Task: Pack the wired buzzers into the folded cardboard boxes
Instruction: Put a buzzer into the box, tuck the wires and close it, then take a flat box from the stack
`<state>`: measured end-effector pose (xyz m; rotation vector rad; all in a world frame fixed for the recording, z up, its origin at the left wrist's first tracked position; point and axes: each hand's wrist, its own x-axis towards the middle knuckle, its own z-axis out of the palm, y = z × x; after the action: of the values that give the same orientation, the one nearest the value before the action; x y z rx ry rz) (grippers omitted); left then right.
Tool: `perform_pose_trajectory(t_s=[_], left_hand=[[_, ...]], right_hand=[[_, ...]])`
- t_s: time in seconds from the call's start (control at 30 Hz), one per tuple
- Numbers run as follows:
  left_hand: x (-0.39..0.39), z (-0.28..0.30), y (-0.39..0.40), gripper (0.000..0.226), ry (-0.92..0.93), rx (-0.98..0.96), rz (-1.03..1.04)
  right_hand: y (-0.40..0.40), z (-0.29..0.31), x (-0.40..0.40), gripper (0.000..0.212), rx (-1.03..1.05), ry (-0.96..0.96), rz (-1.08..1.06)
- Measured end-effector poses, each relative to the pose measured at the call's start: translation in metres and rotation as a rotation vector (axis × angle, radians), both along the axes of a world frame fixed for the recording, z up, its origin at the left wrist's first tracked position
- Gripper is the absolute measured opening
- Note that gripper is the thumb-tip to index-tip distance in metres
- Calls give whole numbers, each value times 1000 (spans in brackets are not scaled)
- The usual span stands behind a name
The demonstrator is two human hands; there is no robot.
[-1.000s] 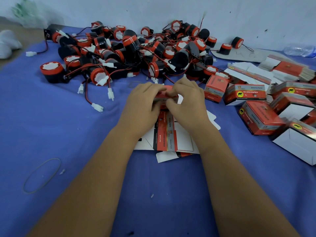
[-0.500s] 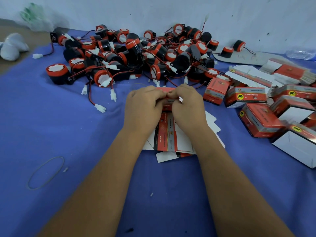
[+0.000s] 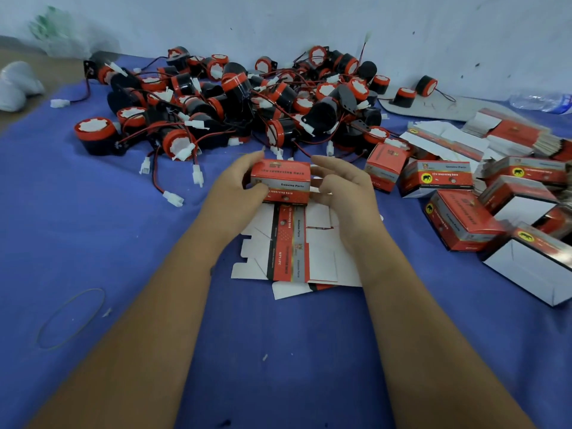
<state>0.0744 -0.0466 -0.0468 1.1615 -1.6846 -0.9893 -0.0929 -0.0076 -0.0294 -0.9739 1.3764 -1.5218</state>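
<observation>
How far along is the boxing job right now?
Done, by the look of it: several folded boxes sit at the right, though their contents can't be seen. In hand: the left hand and right hand hold one red box above the flat carton blanks. Left: a large pile of wired buzzers lies loose on the blue cloth.

Dim, bluish, even light; soft shadows; wide-angle edge distortion, blurred right margin.
</observation>
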Motion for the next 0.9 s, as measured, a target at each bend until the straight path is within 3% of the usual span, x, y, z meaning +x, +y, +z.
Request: perform_pose_trajectory(t_s=[0.07,0.2,0.27,0.43,0.57,0.67,0.8,0.9], left_hand=[[1,3,0,46,114,14,-9],[3,15,1,34,697,315,-139],[4,17,1,35,783,361,-186],[1,16,3,37,827,366,-209],[1,13,0,38,795,409,-197],[2,14,0,35,677,374,-166],[0,14,0,30,600,329,-58],[-1,11,-1,29,602,288,35]], right_hand=[[3,2,1,48,-89,61,20],[6,8,-3,40,-307,-9,76],[8,11,-1,38,-352,-69,116],[9,13,10,39,-298,-72,59],[14,11,14,61,-338,361,73],[14,8,13,83,-402,529,111],[9,2,8,66,-370,662,40],[5,-2,3,57,-360,612,-132]])
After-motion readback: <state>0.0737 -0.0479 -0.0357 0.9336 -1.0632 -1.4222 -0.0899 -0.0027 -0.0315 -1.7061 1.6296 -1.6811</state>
